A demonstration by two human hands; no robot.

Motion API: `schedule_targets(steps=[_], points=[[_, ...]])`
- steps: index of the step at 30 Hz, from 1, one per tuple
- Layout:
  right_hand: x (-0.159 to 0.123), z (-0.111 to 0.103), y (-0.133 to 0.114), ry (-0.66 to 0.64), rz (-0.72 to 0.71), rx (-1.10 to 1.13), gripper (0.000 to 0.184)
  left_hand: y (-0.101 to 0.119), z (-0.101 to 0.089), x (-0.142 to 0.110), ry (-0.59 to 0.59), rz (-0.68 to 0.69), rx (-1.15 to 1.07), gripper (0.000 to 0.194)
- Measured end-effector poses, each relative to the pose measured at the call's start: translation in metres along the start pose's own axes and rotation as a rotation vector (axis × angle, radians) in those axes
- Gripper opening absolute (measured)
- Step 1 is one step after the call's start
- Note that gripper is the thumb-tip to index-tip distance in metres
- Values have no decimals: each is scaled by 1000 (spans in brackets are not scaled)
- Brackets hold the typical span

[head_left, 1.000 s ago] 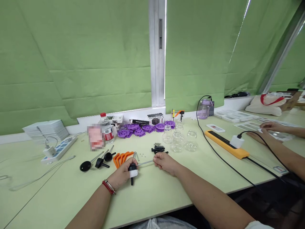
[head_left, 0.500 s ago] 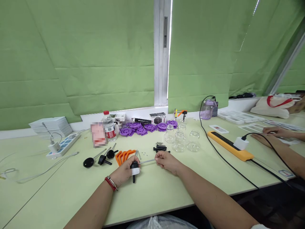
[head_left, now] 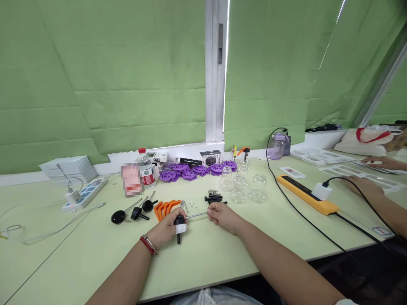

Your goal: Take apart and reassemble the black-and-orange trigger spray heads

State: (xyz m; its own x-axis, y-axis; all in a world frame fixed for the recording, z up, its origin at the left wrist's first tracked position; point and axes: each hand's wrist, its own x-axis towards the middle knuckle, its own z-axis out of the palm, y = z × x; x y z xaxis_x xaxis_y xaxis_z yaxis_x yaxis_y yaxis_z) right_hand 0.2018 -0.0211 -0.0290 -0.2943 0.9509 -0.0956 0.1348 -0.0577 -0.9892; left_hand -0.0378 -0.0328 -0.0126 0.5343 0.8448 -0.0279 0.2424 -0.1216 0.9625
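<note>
My left hand (head_left: 165, 231), with a red bracelet at the wrist and white tape on one finger, is closed round a black handle piece (head_left: 179, 228) on the green table. A thin metal rod (head_left: 196, 215) runs from that handle to my right hand (head_left: 222, 215), whose fingers pinch its far end. Just beyond lie orange plastic parts (head_left: 165, 207), small black parts (head_left: 213, 197) and loose metal pins (head_left: 183, 206).
Black knobs on rods (head_left: 132, 212) lie at left, clear glass jars (head_left: 243, 186) and purple discs (head_left: 193, 170) behind. A yellow power strip (head_left: 307, 194) with a black cable (head_left: 295, 212) crosses the right. Another person's hands (head_left: 365, 184) work at far right. A white power strip (head_left: 83, 193) sits left.
My hands have stayed on the handle and rod. The view shifted slightly to the left. The other person's hands at far right have moved farther apart.
</note>
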Motion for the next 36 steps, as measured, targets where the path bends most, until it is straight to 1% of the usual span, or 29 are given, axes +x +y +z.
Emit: schedule_targets(steps=[9,20,23,25,30,36], points=[[-2,1,-3,-1,-1,-27,19,1,0,0,6,4,3,27],[2,1,3,3,-9,-44,27,5,3,-1,5,-7,-15,30],[-1,0,0,2,13,-21,23,6,3,-1,6,-10,-31,31],[-2,-1,0,-13,3,17,19,7,3,-2,4,-10,-31,31],[0,-2,4,-33,-53,27,18,9,3,-2,11,-12,-5,31],[0,0,2,-28,-28,4,19,6,4,-1,6,2,-29,31]])
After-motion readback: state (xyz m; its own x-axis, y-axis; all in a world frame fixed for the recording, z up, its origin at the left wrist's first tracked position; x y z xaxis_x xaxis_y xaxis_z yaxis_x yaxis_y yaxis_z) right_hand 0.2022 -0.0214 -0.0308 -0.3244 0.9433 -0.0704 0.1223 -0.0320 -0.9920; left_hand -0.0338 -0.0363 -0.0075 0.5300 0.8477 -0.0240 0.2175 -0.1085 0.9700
